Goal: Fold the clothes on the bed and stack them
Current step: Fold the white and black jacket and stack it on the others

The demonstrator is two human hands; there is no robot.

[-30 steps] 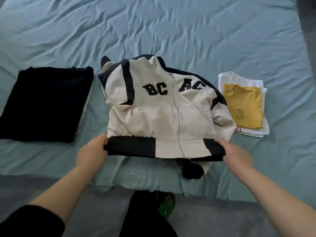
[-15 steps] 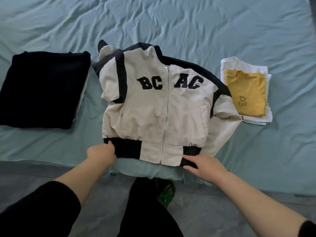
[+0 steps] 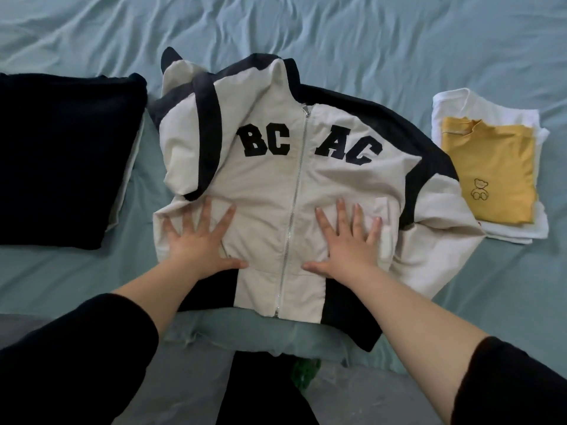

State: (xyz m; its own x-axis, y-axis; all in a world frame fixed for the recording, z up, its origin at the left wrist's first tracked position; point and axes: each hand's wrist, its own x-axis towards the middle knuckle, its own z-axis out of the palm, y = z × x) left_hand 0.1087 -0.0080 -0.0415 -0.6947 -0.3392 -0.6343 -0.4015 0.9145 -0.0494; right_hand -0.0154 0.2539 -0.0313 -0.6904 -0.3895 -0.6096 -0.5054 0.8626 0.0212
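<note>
Both hands flat on the jacket (image 3: 276,185) now: left hand (image 3: 196,243) one side of the zip, right hand (image 3: 348,243) the other, fingers (image 3: 341,214) straight and spread, gripping nothing. That looks like smoothing, pressing the front flat on the bed (image 3: 399,41) so the fold comes out clean. Beyond the left fingertips one sleeve is already folded across the chest. Out past the right fingertips the other sleeve lies loose, its cuff hidden. Further left of the fingers sits a dark folded pile (image 3: 61,167), cut off at the edge. Further right, a yellow top (image 3: 491,167) lies on white ones (image 3: 454,105). How many garments are in either stack, I can't tell.
</note>
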